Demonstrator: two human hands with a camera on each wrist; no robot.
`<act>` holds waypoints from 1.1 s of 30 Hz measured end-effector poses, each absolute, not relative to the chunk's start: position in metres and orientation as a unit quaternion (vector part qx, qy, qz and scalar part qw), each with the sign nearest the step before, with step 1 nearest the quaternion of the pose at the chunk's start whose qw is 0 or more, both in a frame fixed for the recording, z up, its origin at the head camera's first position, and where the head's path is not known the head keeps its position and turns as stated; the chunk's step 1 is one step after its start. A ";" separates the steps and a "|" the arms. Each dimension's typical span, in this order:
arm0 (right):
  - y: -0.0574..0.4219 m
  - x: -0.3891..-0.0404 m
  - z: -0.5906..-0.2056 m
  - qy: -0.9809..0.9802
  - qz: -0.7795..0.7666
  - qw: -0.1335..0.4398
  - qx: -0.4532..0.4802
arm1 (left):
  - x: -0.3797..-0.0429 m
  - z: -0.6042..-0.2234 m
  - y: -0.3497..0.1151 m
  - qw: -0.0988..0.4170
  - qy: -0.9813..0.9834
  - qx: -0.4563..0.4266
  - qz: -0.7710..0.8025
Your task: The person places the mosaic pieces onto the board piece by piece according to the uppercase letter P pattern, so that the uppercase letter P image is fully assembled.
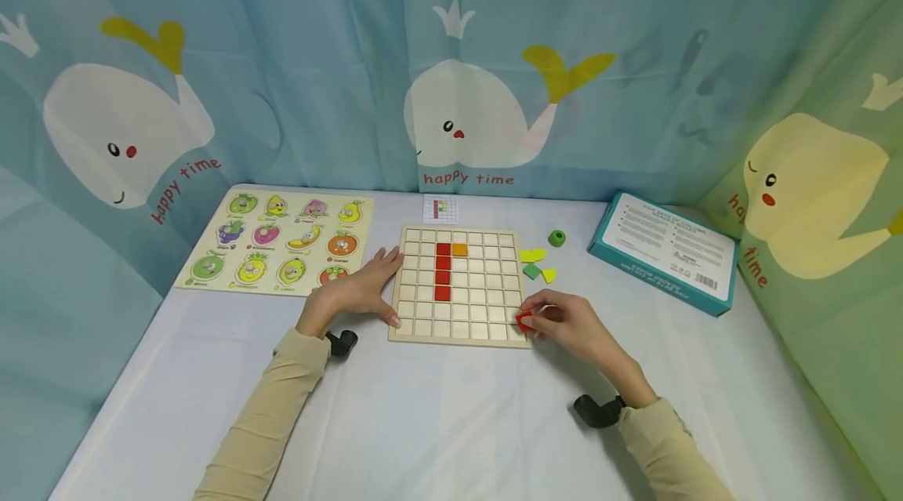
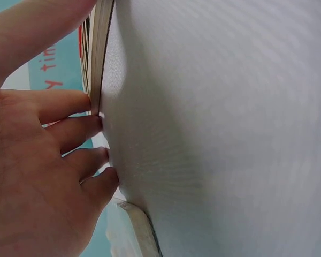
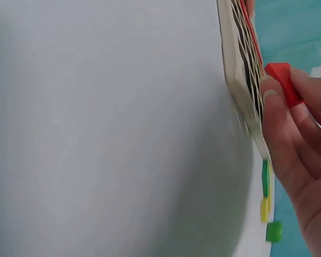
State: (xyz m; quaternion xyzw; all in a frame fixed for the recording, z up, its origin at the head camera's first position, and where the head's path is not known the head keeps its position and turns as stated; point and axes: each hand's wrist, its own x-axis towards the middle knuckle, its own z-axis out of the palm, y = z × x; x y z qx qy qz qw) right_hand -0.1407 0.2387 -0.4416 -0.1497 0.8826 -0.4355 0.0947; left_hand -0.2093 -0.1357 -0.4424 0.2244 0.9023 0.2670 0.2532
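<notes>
A wooden grid board (image 1: 487, 321) lies on the table, with a column of red square tiles (image 1: 442, 277) and one orange tile (image 1: 460, 250) set in its cells. My left hand (image 1: 361, 285) rests against the board's left edge, thumb near the front corner and fingers spread further back. At the front right corner, my right hand (image 1: 571, 322) pinches a small red block (image 3: 284, 83) between thumb and fingertips, held beside the board's edge. Just right of the board lie yellow pieces (image 1: 533, 255) and a green piece (image 1: 532, 271).
Behind the board lies a small pattern card (image 1: 440, 209). A fruit puzzle board (image 1: 282, 246) is at the left, partly behind my left hand. A green bead-like piece (image 1: 557, 238) and a teal box (image 1: 663, 254) stand to the right. Curtains with whales border the table.
</notes>
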 end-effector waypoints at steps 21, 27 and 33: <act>0.180 -0.160 -0.443 0.868 -0.444 0.132 -0.181 | -0.210 -0.442 -0.135 0.254 0.901 0.223 0.271; 0.164 -0.164 -0.445 0.872 -0.431 0.130 -0.192 | -0.210 -0.442 -0.134 0.253 0.904 0.218 0.269; 0.149 -0.169 -0.447 0.885 -0.404 0.122 -0.196 | -0.210 -0.441 -0.135 0.252 0.903 0.219 0.271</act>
